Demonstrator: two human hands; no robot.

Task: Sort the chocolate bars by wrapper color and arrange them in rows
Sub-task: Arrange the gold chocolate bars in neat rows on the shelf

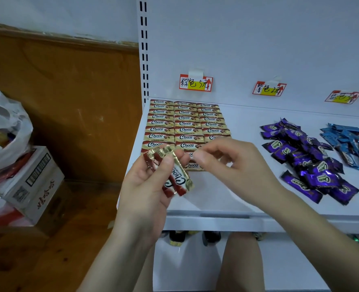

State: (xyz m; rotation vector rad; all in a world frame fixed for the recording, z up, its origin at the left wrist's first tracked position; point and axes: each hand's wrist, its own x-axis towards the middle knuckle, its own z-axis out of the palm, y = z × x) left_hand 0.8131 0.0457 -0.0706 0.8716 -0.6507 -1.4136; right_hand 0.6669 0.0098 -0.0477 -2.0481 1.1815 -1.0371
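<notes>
Several gold-and-brown Choco bars [186, 123] lie in three neat columns at the left of the white shelf [246, 123]. My left hand [147, 186] grips a small bunch of gold-and-brown bars [177, 178] just in front of those columns. My right hand [231, 163] hovers beside it over the shelf with fingers curled and thumb near forefinger; whether it pinches anything I cannot tell. A loose heap of purple bars [305, 163] lies to the right, and a heap of blue bars [351, 144] lies at the far right.
Three handwritten price tags [196, 82] hang on the shelf's back wall. A cardboard box [35, 182] and a white plastic bag [5, 131] with more wrappers stand on the wooden surface at the left. Dark items sit on the shelf below.
</notes>
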